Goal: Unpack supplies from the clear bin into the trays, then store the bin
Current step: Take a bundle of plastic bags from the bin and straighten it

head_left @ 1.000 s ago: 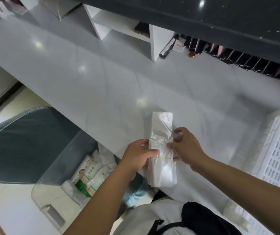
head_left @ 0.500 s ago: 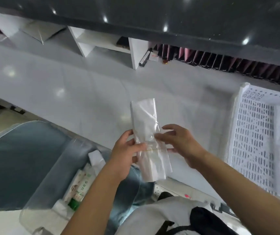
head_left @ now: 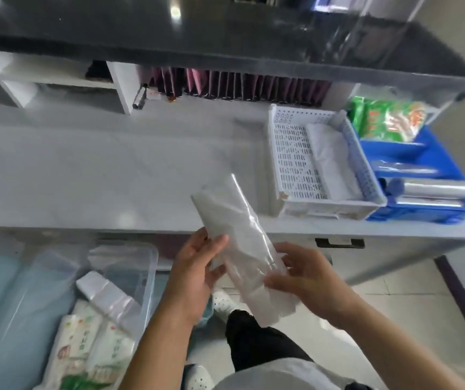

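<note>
While both grip it, bag bundle (head_left: 239,243) between left hand (head_left: 197,266) and right hand (head_left: 301,273) — tilted, above clear bin (head_left: 130,277)

print on packets blurred, no readable text

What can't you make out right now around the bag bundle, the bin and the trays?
- Bundle of plastic bags: count unreadable; left hand and right hand cover its middle.
- Clear bin: contents cut off by frame bottom; labels blurred.
- Blue tray: far side hidden by green packets.
</note>
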A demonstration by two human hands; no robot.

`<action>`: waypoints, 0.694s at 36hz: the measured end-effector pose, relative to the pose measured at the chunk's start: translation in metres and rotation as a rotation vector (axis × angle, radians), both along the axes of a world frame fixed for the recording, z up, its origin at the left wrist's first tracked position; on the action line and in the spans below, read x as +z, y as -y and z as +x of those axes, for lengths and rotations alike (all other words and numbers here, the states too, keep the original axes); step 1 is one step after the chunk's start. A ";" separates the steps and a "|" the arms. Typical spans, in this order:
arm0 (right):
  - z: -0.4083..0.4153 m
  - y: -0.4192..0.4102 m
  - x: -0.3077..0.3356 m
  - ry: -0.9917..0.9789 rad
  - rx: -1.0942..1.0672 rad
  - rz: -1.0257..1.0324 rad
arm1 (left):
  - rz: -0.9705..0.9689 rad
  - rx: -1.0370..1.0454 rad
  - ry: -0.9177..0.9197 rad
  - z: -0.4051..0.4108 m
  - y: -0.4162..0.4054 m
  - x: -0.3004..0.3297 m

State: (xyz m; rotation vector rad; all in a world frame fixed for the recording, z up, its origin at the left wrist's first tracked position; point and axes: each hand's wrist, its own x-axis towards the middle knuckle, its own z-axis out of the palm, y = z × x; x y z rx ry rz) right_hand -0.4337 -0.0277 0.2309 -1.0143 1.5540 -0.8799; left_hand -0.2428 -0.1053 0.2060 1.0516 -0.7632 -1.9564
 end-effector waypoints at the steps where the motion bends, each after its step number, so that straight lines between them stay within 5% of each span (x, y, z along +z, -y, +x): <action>1: -0.004 -0.014 0.001 -0.003 -0.011 0.002 | 0.018 -0.006 -0.029 -0.006 -0.006 0.001; 19: -0.129 -0.105 0.007 0.210 0.053 -0.085 | -0.138 -0.188 -0.085 -0.131 -0.065 0.049; 25: -0.225 -0.120 0.025 -0.082 0.014 -0.228 | -0.329 -0.265 -0.045 -0.217 -0.065 0.079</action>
